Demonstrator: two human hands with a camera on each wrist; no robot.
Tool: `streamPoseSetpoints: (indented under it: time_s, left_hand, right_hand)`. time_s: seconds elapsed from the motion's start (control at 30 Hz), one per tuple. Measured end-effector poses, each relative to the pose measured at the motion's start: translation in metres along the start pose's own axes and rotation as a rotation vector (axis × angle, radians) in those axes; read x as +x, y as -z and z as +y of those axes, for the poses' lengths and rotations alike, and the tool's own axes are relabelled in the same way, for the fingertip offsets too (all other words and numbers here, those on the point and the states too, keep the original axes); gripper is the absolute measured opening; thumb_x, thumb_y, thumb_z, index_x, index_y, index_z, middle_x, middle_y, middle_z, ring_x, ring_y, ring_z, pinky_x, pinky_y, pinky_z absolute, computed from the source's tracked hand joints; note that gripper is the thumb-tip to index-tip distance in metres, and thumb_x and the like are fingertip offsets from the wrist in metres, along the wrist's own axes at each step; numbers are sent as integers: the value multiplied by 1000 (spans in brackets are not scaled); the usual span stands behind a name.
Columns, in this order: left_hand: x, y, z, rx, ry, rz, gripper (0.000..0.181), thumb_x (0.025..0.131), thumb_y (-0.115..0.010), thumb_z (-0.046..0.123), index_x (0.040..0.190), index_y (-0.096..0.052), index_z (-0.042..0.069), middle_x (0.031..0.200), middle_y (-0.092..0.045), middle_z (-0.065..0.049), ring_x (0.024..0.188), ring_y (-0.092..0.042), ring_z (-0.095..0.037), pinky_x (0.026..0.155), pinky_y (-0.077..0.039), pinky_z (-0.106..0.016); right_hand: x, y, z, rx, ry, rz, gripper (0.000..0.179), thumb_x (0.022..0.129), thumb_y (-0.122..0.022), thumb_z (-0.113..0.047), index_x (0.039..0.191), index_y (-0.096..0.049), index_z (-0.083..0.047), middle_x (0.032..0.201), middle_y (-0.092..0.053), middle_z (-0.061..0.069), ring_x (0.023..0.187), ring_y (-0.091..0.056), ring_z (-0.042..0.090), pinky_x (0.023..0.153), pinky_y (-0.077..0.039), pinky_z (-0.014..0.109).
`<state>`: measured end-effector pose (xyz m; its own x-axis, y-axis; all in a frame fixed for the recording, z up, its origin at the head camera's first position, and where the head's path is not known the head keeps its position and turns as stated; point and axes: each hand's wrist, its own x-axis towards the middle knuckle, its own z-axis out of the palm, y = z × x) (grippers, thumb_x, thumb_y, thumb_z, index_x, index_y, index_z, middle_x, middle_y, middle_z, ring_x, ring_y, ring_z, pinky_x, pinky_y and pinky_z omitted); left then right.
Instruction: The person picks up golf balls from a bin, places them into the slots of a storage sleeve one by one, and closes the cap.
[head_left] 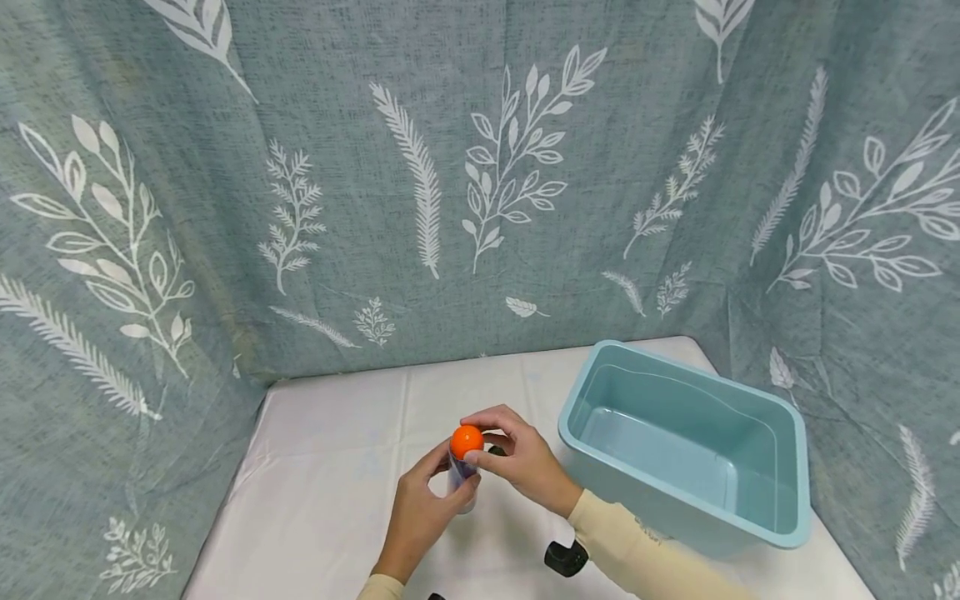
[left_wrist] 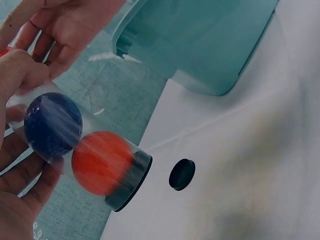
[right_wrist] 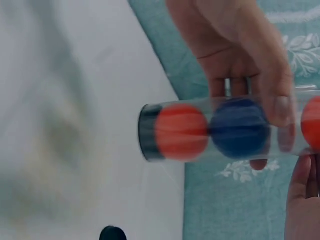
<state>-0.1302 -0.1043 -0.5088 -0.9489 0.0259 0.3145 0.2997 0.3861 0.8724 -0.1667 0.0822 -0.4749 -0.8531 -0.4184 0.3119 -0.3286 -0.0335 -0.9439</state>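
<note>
My left hand (head_left: 422, 510) grips a clear tube (head_left: 462, 487) that stands roughly upright in the head view, thumb on one side and fingers on the other. Inside the tube, an orange-red ball (left_wrist: 102, 162) sits by the black end cap (right_wrist: 149, 132), and a dark blue ball (right_wrist: 240, 128) lies against it. At the tube's upper end, my right hand (head_left: 531, 461) pinches a bright orange ball (head_left: 467, 442) between thumb and fingers. Whether this ball is partly inside the tube is hard to tell.
A loose black cap (left_wrist: 182, 174) lies on the white tabletop (head_left: 337, 467) near the tube. To the right stands a light blue open bin (head_left: 686, 508). Leaf-patterned cloth (head_left: 450, 317) hangs behind and at both sides.
</note>
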Motion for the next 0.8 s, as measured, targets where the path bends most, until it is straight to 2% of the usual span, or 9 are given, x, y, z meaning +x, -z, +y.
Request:
streamPoseSetpoints:
  time_s: [0.17,0.33,0.63,0.8]
  left_hand:
    - [1,1,0,4,13,4,56,81,-87,24,133,-67,18,120,-70,9,101,-67,-11,96,-50,-51]
    - [-1,1,-2,20,40,2,56,82,-86,26,133,-67,16,118,-71,6,101,-67,-13,96,-50,-52]
    - [-4,-3,-9,2,77,4,53,81,-87,22,130,-67,17,116,-71,6,100,-68,-13,97,-50,-49]
    - [-7,-5,-14,-2,101,-10,53,81,-86,21,130,-67,16,116,-71,4,101,-68,-14,97,-51,-49]
  right_hand:
    - [-3,-2,5,-23,-17,28,40,98,-68,-11,137,-59,-6,133,-57,10,124,-55,28,104,-47,31]
    - [-4,2,11,-68,-100,85,33,104,-59,-20,136,-61,-12,132,-61,1,123,-56,19,104,-46,27]
    - [-2,9,30,-88,-147,115,33,104,-58,-27,135,-61,-14,132,-61,-1,124,-57,16,106,-45,30]
    - [-1,11,41,-177,-160,136,33,103,-61,-22,134,-61,-10,129,-60,5,119,-58,21,104,-47,36]
